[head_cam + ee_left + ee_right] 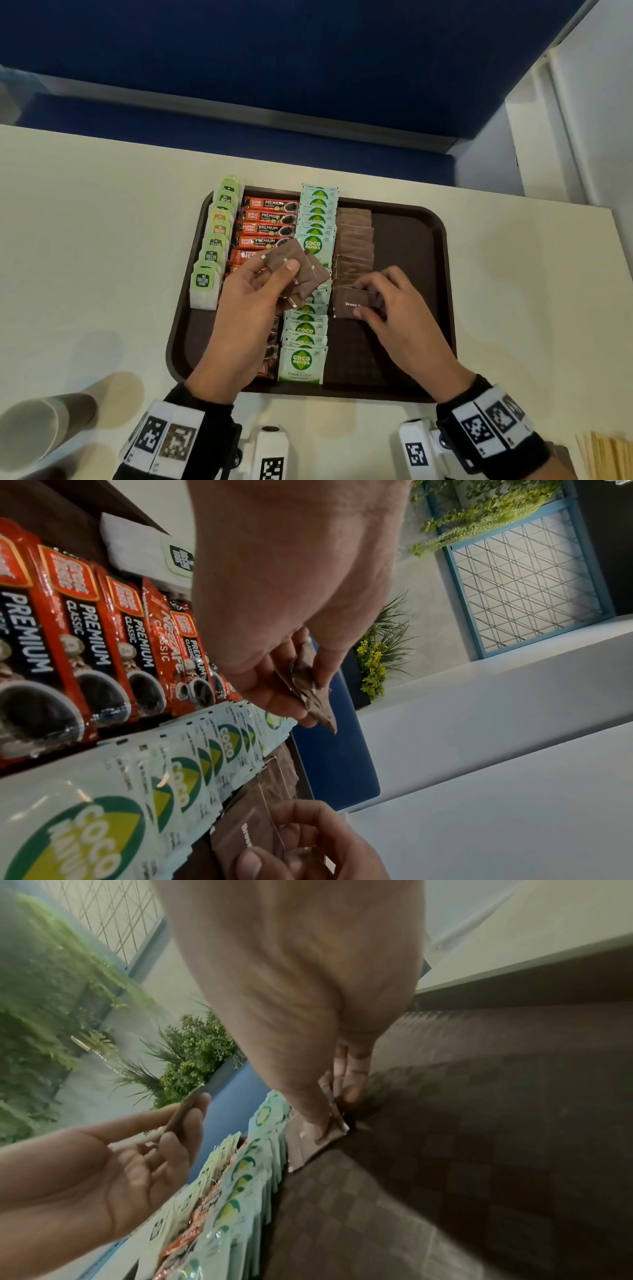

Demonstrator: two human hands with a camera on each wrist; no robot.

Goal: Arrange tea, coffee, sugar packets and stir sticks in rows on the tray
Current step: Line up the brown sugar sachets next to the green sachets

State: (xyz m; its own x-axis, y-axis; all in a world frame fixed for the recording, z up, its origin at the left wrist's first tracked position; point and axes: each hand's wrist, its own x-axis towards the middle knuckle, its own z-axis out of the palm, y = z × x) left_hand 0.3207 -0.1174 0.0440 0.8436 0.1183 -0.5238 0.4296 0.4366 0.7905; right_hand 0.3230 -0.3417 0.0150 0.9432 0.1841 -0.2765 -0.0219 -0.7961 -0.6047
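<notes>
The right hand [394,308] pinches 1 brown sugar packet [352,303] by its edges, thumb at the near edge and fingers at the far one, setting it at the near end of the brown row on the tray [411,246]. The left hand [250,301] holds a small fan of spare brown packets [301,270] above the coffee and coco sugar rows. These sachets look light, thin and floppy, likely slick against each other, so an edge pinch seems safest

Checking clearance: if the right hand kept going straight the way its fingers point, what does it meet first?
Probably the brown sugar packet the right hand already pinches, then the coco sugar row just beyond; depth unclear.
</notes>
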